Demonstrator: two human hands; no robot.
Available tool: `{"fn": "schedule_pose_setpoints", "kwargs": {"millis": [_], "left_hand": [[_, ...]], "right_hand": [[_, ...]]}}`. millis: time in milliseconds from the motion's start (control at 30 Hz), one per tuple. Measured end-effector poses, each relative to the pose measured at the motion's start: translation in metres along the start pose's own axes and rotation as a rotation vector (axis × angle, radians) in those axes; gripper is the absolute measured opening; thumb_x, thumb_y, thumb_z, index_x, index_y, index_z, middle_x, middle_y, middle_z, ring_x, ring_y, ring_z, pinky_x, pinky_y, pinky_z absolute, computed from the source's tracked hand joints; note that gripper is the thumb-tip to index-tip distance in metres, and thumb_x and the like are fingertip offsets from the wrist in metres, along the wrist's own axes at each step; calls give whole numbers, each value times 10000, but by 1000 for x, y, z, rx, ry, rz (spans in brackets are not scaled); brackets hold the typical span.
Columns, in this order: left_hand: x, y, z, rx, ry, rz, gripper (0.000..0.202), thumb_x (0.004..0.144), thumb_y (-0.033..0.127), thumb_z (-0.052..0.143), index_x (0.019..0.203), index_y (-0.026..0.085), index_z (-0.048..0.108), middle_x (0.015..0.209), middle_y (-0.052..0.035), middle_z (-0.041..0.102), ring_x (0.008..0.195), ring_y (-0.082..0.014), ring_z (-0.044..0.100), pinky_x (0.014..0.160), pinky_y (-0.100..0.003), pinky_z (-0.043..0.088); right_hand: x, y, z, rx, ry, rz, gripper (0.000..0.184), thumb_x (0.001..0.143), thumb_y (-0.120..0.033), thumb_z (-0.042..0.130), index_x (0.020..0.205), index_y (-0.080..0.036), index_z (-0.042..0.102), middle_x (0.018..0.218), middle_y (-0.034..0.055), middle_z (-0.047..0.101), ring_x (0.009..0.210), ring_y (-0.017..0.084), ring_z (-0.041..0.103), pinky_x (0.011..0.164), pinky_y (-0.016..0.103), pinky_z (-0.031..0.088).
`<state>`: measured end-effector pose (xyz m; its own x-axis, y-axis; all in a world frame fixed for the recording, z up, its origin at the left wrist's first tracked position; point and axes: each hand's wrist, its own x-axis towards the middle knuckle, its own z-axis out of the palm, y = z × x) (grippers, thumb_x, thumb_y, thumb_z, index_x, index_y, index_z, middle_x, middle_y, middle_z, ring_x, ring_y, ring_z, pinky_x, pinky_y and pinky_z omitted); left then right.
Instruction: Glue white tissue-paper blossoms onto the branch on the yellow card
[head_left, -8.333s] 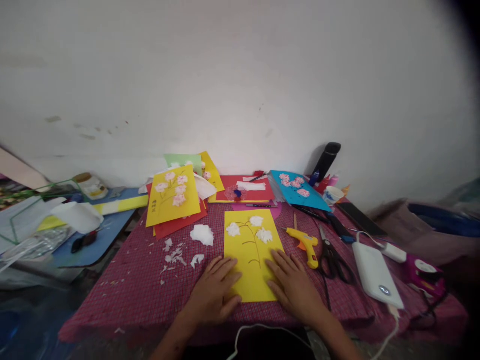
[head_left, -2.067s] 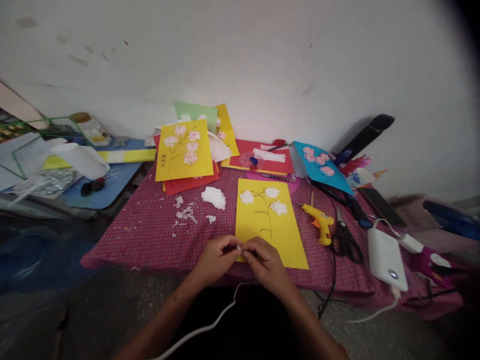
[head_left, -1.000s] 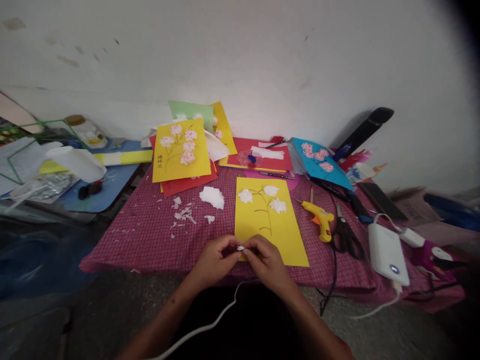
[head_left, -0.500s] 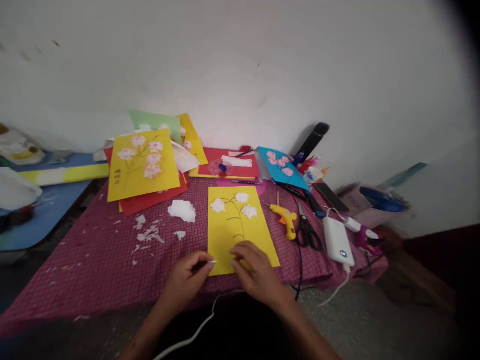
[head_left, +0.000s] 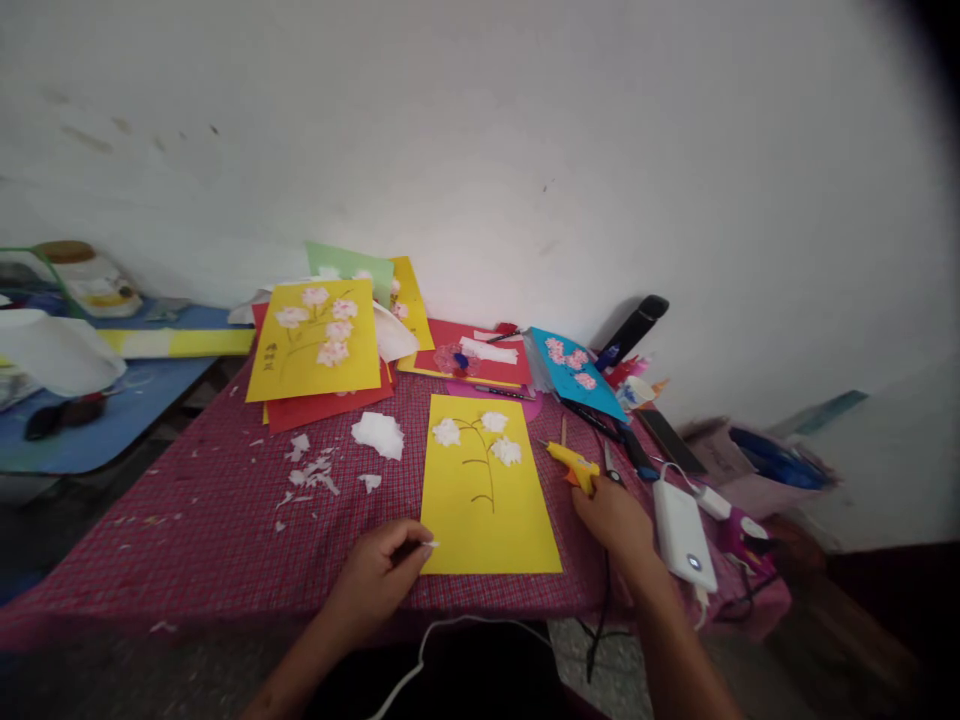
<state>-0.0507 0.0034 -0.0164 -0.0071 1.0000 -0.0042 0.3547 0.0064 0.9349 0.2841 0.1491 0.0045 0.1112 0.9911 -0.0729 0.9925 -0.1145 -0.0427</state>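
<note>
My left hand (head_left: 377, 578) is closed in a pinch on a small white paper piece (head_left: 430, 544), just over the lower left edge of a yellow sheet (head_left: 491, 548). On that sheet are a dark drawn branch (head_left: 491, 480) and three white crumpled-paper flowers (head_left: 506, 451). To its right, my right hand (head_left: 616, 518) has its fingers closed round the handle of a yellow glue gun (head_left: 571, 460), whose nozzle points left toward the sheet. Scissors (head_left: 611, 466) lie beside the glue gun, their handles mostly covered by the right hand.
White paper scraps (head_left: 313, 474) and a larger white paper stack (head_left: 378, 435) lie on the checked cloth (head_left: 232, 520). Finished flower cards (head_left: 315, 340) are piled behind. A white power bank (head_left: 684, 540) with cables sits on the right. A white cord (head_left: 420, 650) hangs in front.
My right hand has moved right, from over the yellow sheet to the glue gun's handle. My left hand still pinches the paper piece. The view has shifted slightly.
</note>
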Motion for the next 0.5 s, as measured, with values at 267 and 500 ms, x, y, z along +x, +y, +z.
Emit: {"fn": "schedule_pose_setpoints", "kwargs": {"millis": [267, 500], "left_hand": [[0, 4, -1, -7, -24, -6, 170, 893, 308, 550, 881, 204, 685, 859, -20, 724, 821, -180, 662, 758, -266, 487], [4, 8, -4, -90, -73, -58, 153, 860, 287, 564, 876, 194, 685, 836, -12, 711, 799, -173, 644, 724, -258, 477]], "right_hand": [[-20, 24, -18, 811, 161, 60, 299, 746, -423, 621, 904, -170, 644, 692, 50, 695, 601, 228, 646, 524, 297, 455], [-64, 9, -5, 1437, -53, 74, 310, 650, -353, 795, 847, -180, 630, 632, -4, 659, 483, 149, 570, 466, 244, 426]]}}
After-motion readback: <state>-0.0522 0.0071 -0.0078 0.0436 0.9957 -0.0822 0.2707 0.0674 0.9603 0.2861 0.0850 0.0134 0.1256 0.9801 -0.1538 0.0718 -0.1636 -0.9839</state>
